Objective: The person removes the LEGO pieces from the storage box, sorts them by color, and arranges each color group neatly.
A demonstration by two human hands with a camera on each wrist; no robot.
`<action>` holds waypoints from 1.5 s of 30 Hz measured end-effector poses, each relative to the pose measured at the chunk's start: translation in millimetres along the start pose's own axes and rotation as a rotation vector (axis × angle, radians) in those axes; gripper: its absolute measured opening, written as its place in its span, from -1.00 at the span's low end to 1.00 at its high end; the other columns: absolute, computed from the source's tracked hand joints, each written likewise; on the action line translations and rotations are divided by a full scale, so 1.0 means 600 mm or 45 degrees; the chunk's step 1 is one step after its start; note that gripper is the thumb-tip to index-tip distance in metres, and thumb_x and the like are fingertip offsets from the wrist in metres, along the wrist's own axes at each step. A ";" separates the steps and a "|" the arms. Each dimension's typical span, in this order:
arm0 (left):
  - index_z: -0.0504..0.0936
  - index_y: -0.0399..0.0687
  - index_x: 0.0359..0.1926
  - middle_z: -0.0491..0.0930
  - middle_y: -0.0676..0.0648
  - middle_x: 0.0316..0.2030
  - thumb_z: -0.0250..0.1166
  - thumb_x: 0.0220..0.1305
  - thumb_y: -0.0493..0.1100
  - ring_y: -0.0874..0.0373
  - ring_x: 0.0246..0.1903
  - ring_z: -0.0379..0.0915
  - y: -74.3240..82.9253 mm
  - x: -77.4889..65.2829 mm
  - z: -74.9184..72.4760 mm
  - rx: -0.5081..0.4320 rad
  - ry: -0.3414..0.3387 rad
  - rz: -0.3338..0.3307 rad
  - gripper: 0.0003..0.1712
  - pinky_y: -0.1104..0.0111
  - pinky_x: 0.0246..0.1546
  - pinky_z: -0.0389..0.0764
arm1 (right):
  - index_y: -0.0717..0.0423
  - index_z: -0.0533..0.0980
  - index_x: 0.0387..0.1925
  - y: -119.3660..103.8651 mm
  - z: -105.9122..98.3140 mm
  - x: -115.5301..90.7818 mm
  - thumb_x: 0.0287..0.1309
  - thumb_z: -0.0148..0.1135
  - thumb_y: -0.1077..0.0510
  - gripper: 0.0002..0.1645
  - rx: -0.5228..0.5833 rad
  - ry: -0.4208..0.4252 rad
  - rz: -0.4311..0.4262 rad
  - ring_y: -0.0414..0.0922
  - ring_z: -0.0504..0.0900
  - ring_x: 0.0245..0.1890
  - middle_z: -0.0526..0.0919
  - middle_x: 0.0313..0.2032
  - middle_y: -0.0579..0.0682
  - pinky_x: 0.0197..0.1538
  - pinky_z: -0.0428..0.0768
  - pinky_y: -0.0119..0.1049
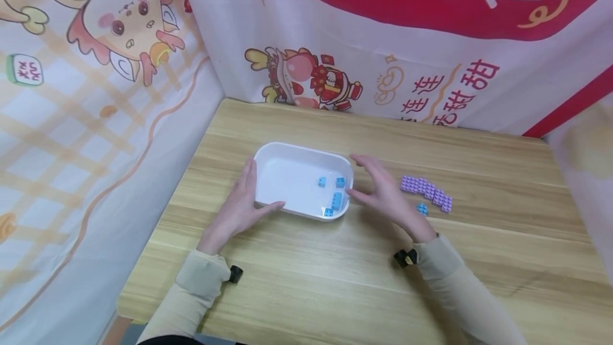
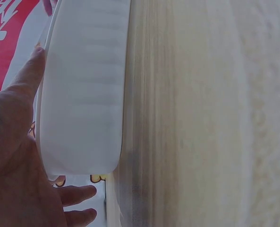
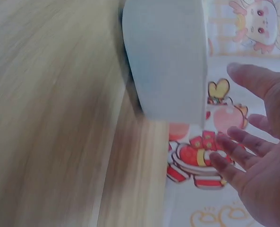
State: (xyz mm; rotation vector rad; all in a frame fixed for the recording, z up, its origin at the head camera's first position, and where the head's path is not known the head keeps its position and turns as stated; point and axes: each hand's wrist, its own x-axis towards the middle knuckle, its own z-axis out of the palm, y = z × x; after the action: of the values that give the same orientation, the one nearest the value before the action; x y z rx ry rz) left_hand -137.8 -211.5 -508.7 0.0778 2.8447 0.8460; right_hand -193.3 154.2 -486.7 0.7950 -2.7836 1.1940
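A white plastic tub (image 1: 292, 209) with rounded corners stands on the table, with several light-blue toy building bricks (image 1: 337, 200) inside toward its right end. My left hand (image 1: 239, 204) is at the tub's left end, its thumb on the near rim and its fingers along the end wall. In the left wrist view, straight fingers (image 2: 78, 194) reach past the tub's corner. My right hand (image 1: 385, 196) is spread beside the right end. The right wrist view shows a gap between its fingers and the tub wall (image 3: 170, 61).
Purple building bricks (image 1: 426, 188) lie in a stepped row to the right of my right hand. A small blue brick (image 1: 422, 208) sits just in front of them. Printed cloth (image 1: 306, 31) hangs behind the wooden table (image 1: 306, 276) and along its left side.
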 end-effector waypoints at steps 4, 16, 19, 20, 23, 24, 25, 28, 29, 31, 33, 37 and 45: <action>-0.56 0.02 0.77 -0.57 -0.10 0.80 0.33 0.23 0.69 -0.34 0.78 -0.30 0.000 0.000 0.000 -0.004 -0.006 -0.009 0.65 -0.29 0.76 -0.08 | 0.17 0.47 0.51 -0.009 0.019 0.023 0.25 0.61 0.21 -0.16 0.013 -0.017 -0.075 0.21 0.58 0.44 0.58 0.45 0.21 0.56 0.58 0.23; -0.56 0.02 0.77 -0.56 -0.10 0.81 0.34 0.24 0.68 -0.33 0.78 -0.32 -0.002 -0.002 0.001 -0.023 -0.007 -0.014 0.65 -0.30 0.76 -0.07 | 0.21 0.49 0.50 -0.026 0.071 0.072 0.26 0.61 0.19 -0.16 -0.177 -0.279 -0.121 0.23 0.46 0.57 0.47 0.54 0.26 0.65 0.49 0.18; -0.56 0.02 0.77 -0.55 -0.11 0.81 0.35 0.25 0.66 -0.35 0.78 -0.31 -0.001 -0.003 0.000 -0.029 -0.004 -0.013 0.64 -0.30 0.76 -0.06 | 0.26 0.52 0.46 -0.033 0.078 0.081 0.21 0.66 0.16 -0.16 -0.325 -0.307 -0.168 0.25 0.49 0.54 0.52 0.49 0.31 0.65 0.48 0.16; -0.57 0.03 0.77 -0.55 -0.11 0.81 0.35 0.25 0.66 -0.36 0.78 -0.30 -0.001 -0.003 0.000 -0.028 -0.003 -0.014 0.64 -0.30 0.76 -0.06 | 0.27 0.53 0.45 -0.035 0.080 0.084 0.20 0.66 0.14 -0.16 -0.365 -0.317 -0.177 0.25 0.50 0.52 0.55 0.46 0.31 0.65 0.48 0.16; -0.57 0.04 0.77 -0.55 -0.11 0.81 0.35 0.24 0.66 -0.37 0.77 -0.30 -0.002 -0.003 0.001 -0.031 -0.003 -0.018 0.64 -0.31 0.76 -0.06 | 0.24 0.56 0.43 -0.039 0.086 0.091 0.23 0.65 0.10 -0.20 -0.428 -0.363 -0.158 0.21 0.57 0.45 0.65 0.37 0.27 0.65 0.47 0.18; -0.57 0.04 0.77 -0.55 -0.11 0.81 0.35 0.24 0.67 -0.38 0.77 -0.30 -0.001 -0.003 0.001 -0.033 -0.004 -0.019 0.64 -0.31 0.75 -0.05 | 0.23 0.57 0.42 -0.039 0.087 0.093 0.25 0.63 0.08 -0.23 -0.447 -0.379 -0.146 0.20 0.59 0.43 0.68 0.34 0.25 0.64 0.46 0.19; -0.57 0.04 0.77 -0.55 -0.10 0.81 0.34 0.23 0.67 -0.38 0.77 -0.29 -0.001 -0.003 0.002 -0.034 -0.005 -0.020 0.65 -0.32 0.75 -0.05 | 0.21 0.59 0.40 -0.039 0.089 0.094 0.28 0.61 0.07 -0.27 -0.463 -0.394 -0.135 0.18 0.62 0.40 0.71 0.30 0.22 0.63 0.46 0.21; -0.56 0.03 0.77 -0.55 -0.11 0.81 0.34 0.22 0.68 -0.38 0.77 -0.30 -0.001 -0.002 0.003 -0.034 -0.005 -0.018 0.65 -0.31 0.75 -0.04 | 0.17 0.67 0.31 -0.038 0.091 0.097 0.31 0.58 0.07 -0.40 -0.486 -0.417 -0.112 0.14 0.68 0.29 0.77 0.19 0.17 0.60 0.46 0.24; -0.56 0.03 0.77 -0.55 -0.12 0.81 0.35 0.22 0.68 -0.37 0.77 -0.30 0.000 -0.002 0.003 -0.033 -0.005 -0.017 0.65 -0.31 0.75 -0.05 | 0.16 0.70 0.27 -0.038 0.092 0.097 0.32 0.57 0.08 -0.46 -0.493 -0.419 -0.109 0.12 0.69 0.25 0.79 0.15 0.15 0.59 0.46 0.24; -0.55 0.00 0.77 -0.54 -0.13 0.81 0.35 0.23 0.66 -0.35 0.78 -0.30 0.000 -0.001 0.004 -0.029 -0.001 -0.013 0.65 -0.30 0.76 -0.06 | 0.14 0.75 0.17 -0.038 0.095 0.098 0.32 0.56 0.09 -0.57 -0.518 -0.417 -0.113 0.08 0.73 0.15 0.81 0.05 0.11 0.54 0.51 0.23; -0.55 -0.01 0.77 -0.54 -0.14 0.81 0.36 0.24 0.65 -0.33 0.78 -0.31 0.000 -0.001 0.004 -0.026 0.001 -0.011 0.65 -0.29 0.76 -0.07 | 0.11 0.79 0.05 -0.037 0.098 0.100 0.33 0.55 0.11 -0.69 -0.547 -0.416 -0.118 0.04 0.74 0.04 0.83 -0.07 0.06 0.48 0.56 0.20; -0.54 -0.03 0.78 -0.54 -0.14 0.81 0.37 0.26 0.63 -0.31 0.79 -0.33 0.001 -0.001 0.004 -0.029 0.000 -0.013 0.64 -0.28 0.77 -0.08 | 0.05 0.81 -0.11 -0.036 0.102 0.101 0.33 0.55 0.11 -0.84 -0.581 -0.418 -0.117 -0.01 0.73 -0.09 0.82 -0.22 -0.01 0.43 0.60 0.16; -0.56 0.02 0.77 -0.55 -0.12 0.81 0.35 0.25 0.66 -0.32 0.79 -0.33 0.002 -0.001 0.000 -0.036 -0.008 -0.022 0.64 -0.28 0.77 -0.07 | 0.15 0.77 -0.03 -0.032 0.101 0.099 0.27 0.57 0.18 -0.73 -0.393 -0.299 -0.117 0.05 0.77 0.00 0.85 -0.08 0.07 0.45 0.61 0.18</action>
State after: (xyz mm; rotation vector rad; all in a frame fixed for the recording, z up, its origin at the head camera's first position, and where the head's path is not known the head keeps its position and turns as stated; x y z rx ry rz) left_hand -137.0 -210.4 -508.1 0.0516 2.8228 0.8807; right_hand -225.0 75.2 -504.7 1.0765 -2.9668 0.6709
